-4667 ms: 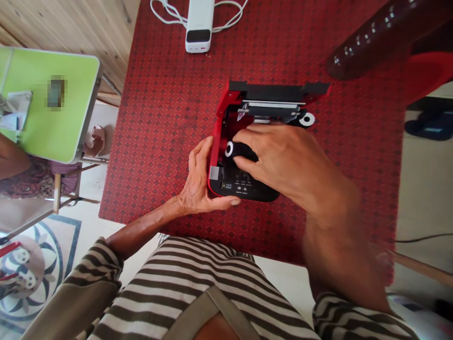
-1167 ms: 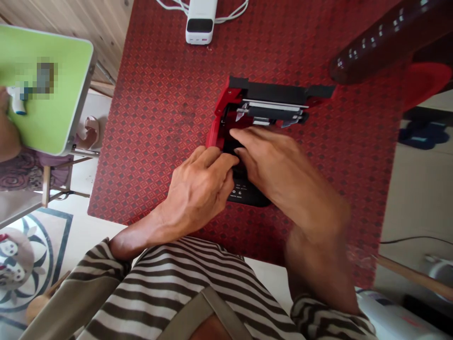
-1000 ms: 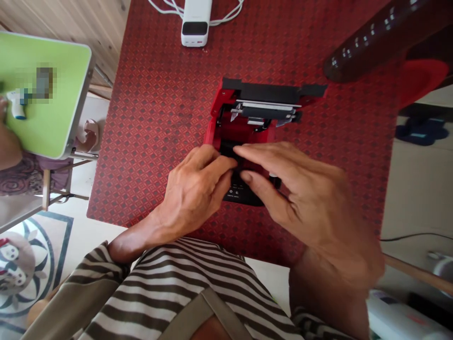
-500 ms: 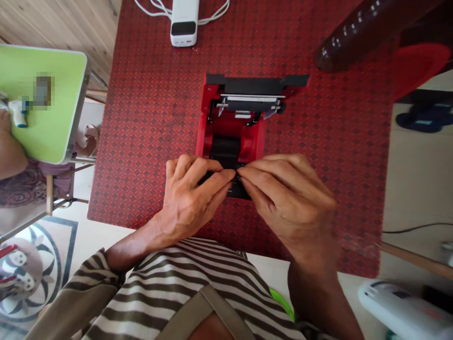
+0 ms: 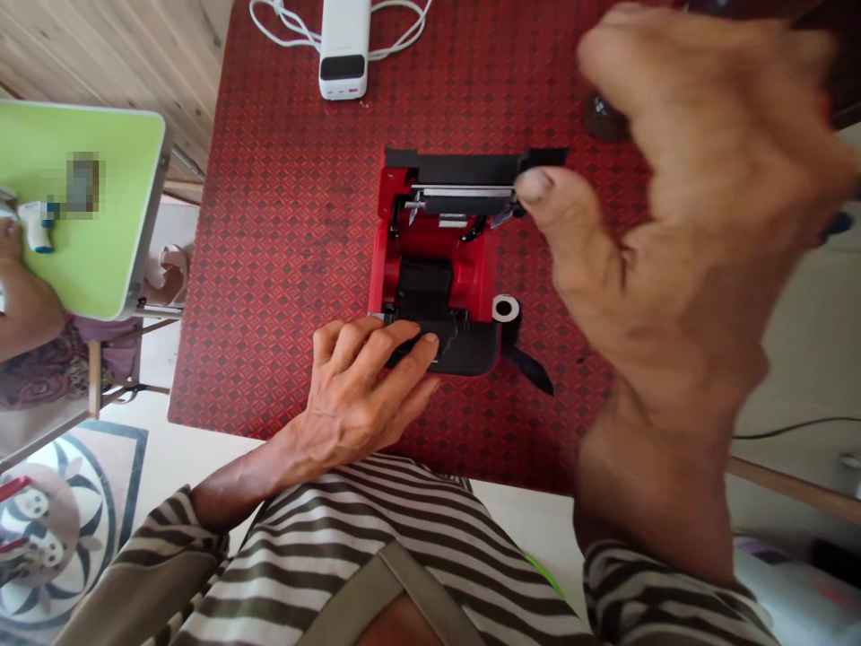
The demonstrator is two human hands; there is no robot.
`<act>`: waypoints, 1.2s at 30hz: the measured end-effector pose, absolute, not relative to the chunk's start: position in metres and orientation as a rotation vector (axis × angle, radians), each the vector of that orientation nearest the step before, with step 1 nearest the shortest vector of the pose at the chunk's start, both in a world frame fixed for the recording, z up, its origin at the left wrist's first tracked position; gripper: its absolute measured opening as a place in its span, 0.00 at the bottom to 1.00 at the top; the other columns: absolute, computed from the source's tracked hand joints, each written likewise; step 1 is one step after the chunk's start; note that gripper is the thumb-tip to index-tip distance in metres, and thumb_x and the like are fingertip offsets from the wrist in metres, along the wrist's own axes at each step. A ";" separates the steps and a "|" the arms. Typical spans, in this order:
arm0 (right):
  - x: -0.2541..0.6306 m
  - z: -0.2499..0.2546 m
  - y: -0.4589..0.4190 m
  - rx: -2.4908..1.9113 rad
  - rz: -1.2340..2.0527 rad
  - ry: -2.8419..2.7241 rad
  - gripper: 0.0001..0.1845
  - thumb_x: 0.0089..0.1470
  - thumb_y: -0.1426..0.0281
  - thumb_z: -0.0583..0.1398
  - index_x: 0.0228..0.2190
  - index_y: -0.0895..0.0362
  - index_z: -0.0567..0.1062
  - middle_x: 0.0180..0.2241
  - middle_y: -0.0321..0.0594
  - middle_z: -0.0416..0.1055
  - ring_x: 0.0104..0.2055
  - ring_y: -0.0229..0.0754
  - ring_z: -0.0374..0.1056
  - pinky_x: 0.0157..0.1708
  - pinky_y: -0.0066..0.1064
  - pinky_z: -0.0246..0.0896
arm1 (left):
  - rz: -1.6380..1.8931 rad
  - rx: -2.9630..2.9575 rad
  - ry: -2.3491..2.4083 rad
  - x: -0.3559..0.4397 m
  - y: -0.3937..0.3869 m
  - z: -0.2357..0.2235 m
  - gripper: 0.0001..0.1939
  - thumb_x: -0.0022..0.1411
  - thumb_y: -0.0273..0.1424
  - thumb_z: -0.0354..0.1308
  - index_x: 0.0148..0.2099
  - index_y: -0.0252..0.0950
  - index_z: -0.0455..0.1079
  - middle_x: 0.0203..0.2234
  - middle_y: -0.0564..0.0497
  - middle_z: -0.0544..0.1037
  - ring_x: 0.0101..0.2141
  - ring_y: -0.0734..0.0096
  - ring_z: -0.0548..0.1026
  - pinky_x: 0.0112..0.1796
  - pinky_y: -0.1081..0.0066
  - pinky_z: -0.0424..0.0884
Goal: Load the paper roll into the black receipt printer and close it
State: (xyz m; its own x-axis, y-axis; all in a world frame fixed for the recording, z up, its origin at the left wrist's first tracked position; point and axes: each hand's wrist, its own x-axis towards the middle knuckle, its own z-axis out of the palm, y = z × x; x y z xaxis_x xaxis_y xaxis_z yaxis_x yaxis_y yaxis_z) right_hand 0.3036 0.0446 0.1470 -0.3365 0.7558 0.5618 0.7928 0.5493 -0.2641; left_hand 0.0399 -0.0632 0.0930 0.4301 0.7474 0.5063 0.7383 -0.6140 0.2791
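A small red and black machine, which looks like a label printer (image 5: 489, 278), stands on the table with its lid (image 5: 464, 169) raised. A dark roll lies in its red bay, and a black strip (image 5: 437, 336) with a ragged edge runs over the front. My left hand (image 5: 367, 381) rests on the strip and the front left part, index finger stretched and thumb apart. Blurred by motion, my right hand (image 5: 692, 188) is raised at the right, its thumb apart from the fingers. The thumb tip overlaps the lid's right end; whether it touches I cannot tell.
Beside the machine stands a small dark roll with a white core (image 5: 506, 309), its loose tail trailing. A white power bank (image 5: 344, 49) with cables lies at the back. A dark bottle-like object (image 5: 602, 117) is partly hidden behind my right hand. At left, another person's arm (image 5: 23, 287) reaches a green table (image 5: 108, 260).
My right hand has left the front of the machine and moved up and right to the lid's right end. The left hand stays at the front. The small roll has come into sight.
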 end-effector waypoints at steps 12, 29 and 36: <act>0.287 0.133 0.034 -1.162 -0.065 -2.207 0.16 0.91 0.62 0.62 0.60 0.51 0.91 0.54 0.44 0.96 0.59 0.60 0.94 0.59 0.54 0.85 | 0.942 2.656 1.358 0.040 -0.067 0.093 0.13 0.88 0.29 0.71 0.68 0.35 0.88 0.55 0.43 0.95 0.55 0.52 0.85 0.60 0.54 0.72; 0.300 0.117 -0.010 -1.011 0.107 -2.368 0.27 0.78 0.83 0.63 0.66 0.47 0.86 0.62 0.38 0.96 0.61 0.53 0.94 0.64 0.48 0.85 | 0.899 2.672 1.419 0.044 -0.068 0.091 0.14 0.89 0.30 0.69 0.69 0.39 0.90 0.55 0.44 0.94 0.54 0.53 0.84 0.61 0.56 0.73; 0.303 0.111 -0.018 -1.079 0.137 -2.353 0.34 0.78 0.82 0.60 0.75 0.46 0.81 0.61 0.41 0.96 0.60 0.55 0.93 0.63 0.49 0.87 | 0.977 2.591 1.394 0.046 -0.071 0.085 0.16 0.85 0.27 0.71 0.70 0.36 0.88 0.56 0.41 0.94 0.56 0.51 0.84 0.62 0.53 0.73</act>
State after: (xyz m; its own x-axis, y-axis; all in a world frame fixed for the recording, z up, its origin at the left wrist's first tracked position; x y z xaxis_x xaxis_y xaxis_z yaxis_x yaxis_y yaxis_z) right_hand 0.3029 -0.0176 0.1106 -0.5317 0.7277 0.4332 0.6727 0.6737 -0.3060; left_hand 0.0459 -0.0708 0.0850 0.3974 0.7644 0.5077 0.7383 -0.5949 0.3178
